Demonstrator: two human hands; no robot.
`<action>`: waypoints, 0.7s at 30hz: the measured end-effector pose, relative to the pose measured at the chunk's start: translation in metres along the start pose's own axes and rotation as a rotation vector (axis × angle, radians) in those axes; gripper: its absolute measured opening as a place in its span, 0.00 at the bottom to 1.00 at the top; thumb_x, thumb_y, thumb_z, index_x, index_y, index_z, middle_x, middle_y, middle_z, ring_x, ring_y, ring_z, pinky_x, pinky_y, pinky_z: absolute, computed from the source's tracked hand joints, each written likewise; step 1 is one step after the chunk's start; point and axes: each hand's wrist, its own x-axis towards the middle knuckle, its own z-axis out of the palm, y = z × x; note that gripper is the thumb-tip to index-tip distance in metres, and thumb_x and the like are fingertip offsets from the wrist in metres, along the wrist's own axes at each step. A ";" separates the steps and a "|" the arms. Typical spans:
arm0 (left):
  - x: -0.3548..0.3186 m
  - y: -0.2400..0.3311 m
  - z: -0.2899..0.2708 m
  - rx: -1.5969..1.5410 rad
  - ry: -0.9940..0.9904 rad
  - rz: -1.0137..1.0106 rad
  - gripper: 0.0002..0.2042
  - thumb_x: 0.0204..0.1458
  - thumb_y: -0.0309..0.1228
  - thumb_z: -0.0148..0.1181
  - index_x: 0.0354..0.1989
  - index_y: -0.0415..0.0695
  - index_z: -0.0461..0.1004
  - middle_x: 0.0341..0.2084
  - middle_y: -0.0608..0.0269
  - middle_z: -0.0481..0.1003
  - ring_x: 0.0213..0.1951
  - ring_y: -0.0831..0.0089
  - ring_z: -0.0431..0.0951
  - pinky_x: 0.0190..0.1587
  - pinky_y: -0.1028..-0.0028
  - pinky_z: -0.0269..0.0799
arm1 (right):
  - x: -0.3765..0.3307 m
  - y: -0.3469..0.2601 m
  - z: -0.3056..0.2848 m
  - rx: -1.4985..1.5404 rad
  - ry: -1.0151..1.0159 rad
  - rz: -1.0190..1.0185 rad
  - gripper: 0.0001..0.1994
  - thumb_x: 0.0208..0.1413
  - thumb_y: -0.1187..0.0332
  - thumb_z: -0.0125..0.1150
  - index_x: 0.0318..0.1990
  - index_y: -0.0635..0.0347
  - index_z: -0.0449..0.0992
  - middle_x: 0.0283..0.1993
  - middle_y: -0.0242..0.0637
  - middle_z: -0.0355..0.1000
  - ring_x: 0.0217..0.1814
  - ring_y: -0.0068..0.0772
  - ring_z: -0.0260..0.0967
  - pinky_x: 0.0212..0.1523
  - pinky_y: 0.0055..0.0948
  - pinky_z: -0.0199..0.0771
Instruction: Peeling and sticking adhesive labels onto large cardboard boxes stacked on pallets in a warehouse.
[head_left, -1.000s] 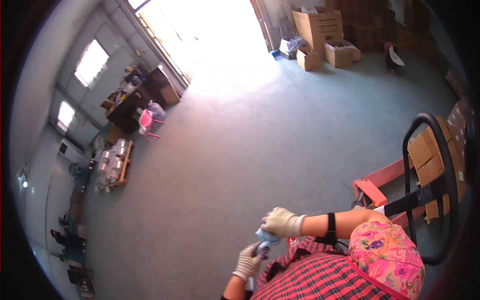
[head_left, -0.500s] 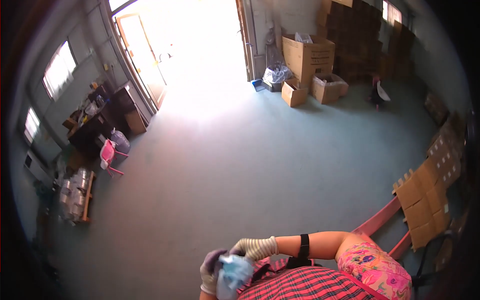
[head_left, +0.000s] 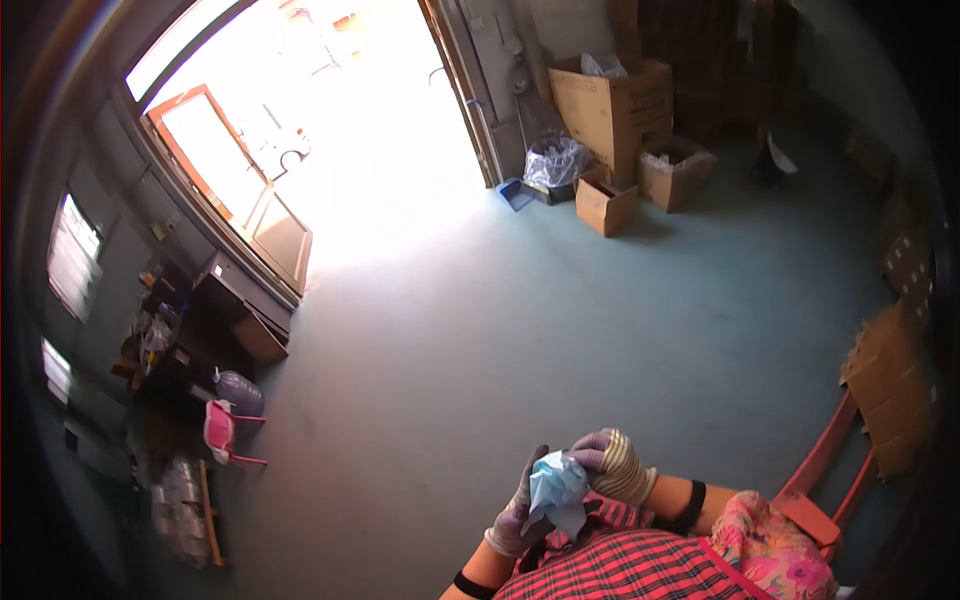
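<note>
Around me I see a wide blue-grey floor (head_left: 520, 330), bare through the middle, with sunlight pouring in from an open doorway (head_left: 360, 120) at the top. To the right of that doorway stand cardboard boxes (head_left: 612, 100): I count three clear ones, one large and two smaller open ones, with a clear plastic bag (head_left: 556, 160) and a small blue tray (head_left: 513, 192) beside them. Flattened cardboard (head_left: 885, 385) leans at the right edge, just above a red metal frame (head_left: 815, 480). On the left side I make out a dark cluttered workbench (head_left: 190, 320), one pink chair (head_left: 222, 432) and a purple-grey container (head_left: 238, 390) next to it. Nothing lies between my hands and the open floor.

Both of my hands are gloved and held together low in the view, close to my chest. My left hand (head_left: 520, 505) is turned upward, fingers fairly straight, lying against the left side of a crumpled light-blue cloth (head_left: 555, 488). My right hand (head_left: 612, 465), in a striped knit glove, curls over the top right of the cloth, its fingers pinched onto it. The one cloth sits bunched between the two hands, above my plaid shirt (head_left: 640, 570). A dark band (head_left: 688, 505) circles my right forearm, and another (head_left: 468, 584) my left wrist.
</note>
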 end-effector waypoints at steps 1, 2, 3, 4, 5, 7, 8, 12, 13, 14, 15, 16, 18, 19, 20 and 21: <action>0.017 0.027 -0.002 0.064 0.140 -0.040 0.47 0.38 0.57 0.62 0.65 0.54 0.45 0.60 0.57 0.52 0.59 0.56 0.56 0.60 0.56 0.54 | 0.020 0.008 0.014 -0.001 0.015 0.052 0.07 0.42 0.72 0.60 0.32 0.51 0.76 0.29 0.33 0.71 0.27 0.34 0.68 0.28 0.32 0.69; 0.025 0.048 -0.013 0.052 0.233 -0.014 0.45 0.38 0.56 0.62 0.64 0.52 0.47 0.61 0.55 0.52 0.60 0.56 0.55 0.61 0.56 0.52 | 0.054 0.013 0.028 -0.057 -0.057 -0.182 0.09 0.39 0.70 0.60 0.33 0.50 0.75 0.32 0.31 0.70 0.30 0.31 0.68 0.30 0.32 0.68; 0.039 0.072 -0.028 0.038 0.313 0.033 0.44 0.39 0.56 0.62 0.63 0.50 0.50 0.61 0.53 0.52 0.61 0.57 0.54 0.62 0.57 0.51 | 0.090 0.023 0.042 -0.119 -0.135 -0.439 0.12 0.36 0.68 0.61 0.34 0.50 0.73 0.35 0.29 0.69 0.33 0.29 0.68 0.32 0.32 0.68; 0.047 0.093 -0.039 -0.033 0.352 0.124 0.39 0.44 0.55 0.59 0.61 0.48 0.53 0.60 0.50 0.55 0.61 0.56 0.55 0.62 0.55 0.51 | 0.120 0.031 0.058 -0.109 -0.149 -0.445 0.12 0.36 0.68 0.61 0.34 0.50 0.73 0.35 0.29 0.69 0.33 0.29 0.68 0.32 0.32 0.68; 0.055 0.112 -0.047 -0.044 0.403 0.239 0.35 0.47 0.53 0.55 0.60 0.47 0.55 0.59 0.49 0.56 0.60 0.55 0.57 0.62 0.55 0.51 | 0.148 0.038 0.078 -0.095 -0.184 -0.532 0.12 0.36 0.66 0.59 0.33 0.50 0.72 0.34 0.29 0.68 0.33 0.28 0.68 0.33 0.31 0.68; 0.072 0.151 -0.080 -0.093 0.489 0.418 0.27 0.50 0.49 0.51 0.55 0.47 0.63 0.57 0.49 0.60 0.59 0.56 0.59 0.62 0.55 0.52 | 0.202 0.052 0.121 -0.063 -0.256 -0.720 0.11 0.38 0.63 0.54 0.33 0.49 0.70 0.33 0.28 0.66 0.34 0.27 0.67 0.34 0.30 0.68; 0.074 0.167 -0.109 -0.134 0.541 0.479 0.24 0.50 0.47 0.50 0.52 0.47 0.65 0.55 0.50 0.63 0.57 0.57 0.61 0.60 0.55 0.55 | 0.225 0.057 0.140 -0.096 -0.346 -0.760 0.11 0.38 0.64 0.54 0.34 0.50 0.71 0.35 0.30 0.67 0.35 0.29 0.67 0.35 0.31 0.69; 0.131 0.263 -0.194 -0.255 0.485 0.700 0.16 0.52 0.41 0.48 0.46 0.48 0.70 0.44 0.53 0.72 0.47 0.61 0.71 0.52 0.58 0.66 | 0.318 0.096 0.214 -0.192 -0.468 -0.678 0.11 0.43 0.65 0.53 0.36 0.57 0.71 0.38 0.36 0.68 0.41 0.35 0.68 0.39 0.35 0.70; 0.148 0.288 -0.212 -0.257 0.485 0.693 0.16 0.52 0.41 0.48 0.46 0.48 0.70 0.44 0.53 0.72 0.47 0.61 0.71 0.52 0.58 0.66 | 0.335 0.117 0.229 -0.195 -0.469 -0.672 0.11 0.43 0.65 0.53 0.36 0.57 0.71 0.38 0.36 0.68 0.41 0.35 0.68 0.39 0.35 0.70; 0.172 0.316 -0.231 -0.244 0.538 0.722 0.16 0.52 0.41 0.48 0.45 0.48 0.70 0.40 0.55 0.73 0.42 0.61 0.73 0.48 0.60 0.68 | 0.358 0.145 0.241 -0.066 -0.419 -0.541 0.16 0.45 0.65 0.53 0.42 0.60 0.69 0.44 0.41 0.67 0.45 0.39 0.67 0.42 0.37 0.70; 0.201 0.347 -0.250 -0.229 0.588 0.740 0.15 0.53 0.41 0.48 0.45 0.49 0.70 0.36 0.56 0.75 0.38 0.61 0.75 0.43 0.62 0.71 | 0.382 0.171 0.252 0.054 -0.362 -0.401 0.20 0.46 0.65 0.53 0.48 0.62 0.67 0.50 0.45 0.65 0.49 0.43 0.67 0.45 0.38 0.70; 0.232 0.369 -0.263 -0.216 0.673 0.693 0.14 0.53 0.42 0.48 0.42 0.48 0.71 0.32 0.59 0.75 0.33 0.63 0.75 0.39 0.64 0.73 | 0.403 0.187 0.248 0.183 -0.459 -0.203 0.28 0.50 0.58 0.55 0.56 0.63 0.59 0.55 0.54 0.59 0.53 0.50 0.64 0.45 0.42 0.71; 0.313 0.409 -0.215 -0.156 0.637 0.434 0.16 0.54 0.47 0.48 0.34 0.47 0.71 0.31 0.60 0.74 0.35 0.69 0.74 0.39 0.68 0.72 | 0.456 0.214 0.214 0.108 -0.396 -0.148 0.33 0.49 0.48 0.54 0.59 0.57 0.58 0.56 0.53 0.58 0.56 0.53 0.60 0.51 0.47 0.64; 0.354 0.420 -0.207 -0.165 0.655 0.376 0.18 0.54 0.49 0.47 0.32 0.46 0.70 0.31 0.61 0.73 0.35 0.70 0.73 0.40 0.69 0.71 | 0.480 0.232 0.210 -0.003 -0.354 -0.179 0.34 0.49 0.45 0.53 0.59 0.55 0.58 0.57 0.53 0.57 0.57 0.54 0.58 0.53 0.49 0.61; 0.393 0.426 -0.228 -0.102 0.409 0.311 0.20 0.54 0.53 0.45 0.32 0.46 0.70 0.31 0.61 0.73 0.36 0.71 0.73 0.41 0.69 0.70 | 0.497 0.254 0.209 -0.050 -0.264 -0.181 0.35 0.47 0.42 0.52 0.59 0.55 0.59 0.56 0.52 0.57 0.57 0.54 0.57 0.54 0.50 0.58; 0.428 0.433 -0.250 -0.045 0.167 0.240 0.23 0.53 0.56 0.44 0.33 0.46 0.70 0.31 0.62 0.72 0.36 0.71 0.72 0.42 0.69 0.69 | 0.512 0.276 0.207 -0.092 -0.171 -0.180 0.36 0.46 0.40 0.51 0.58 0.54 0.60 0.56 0.52 0.57 0.58 0.55 0.56 0.55 0.52 0.56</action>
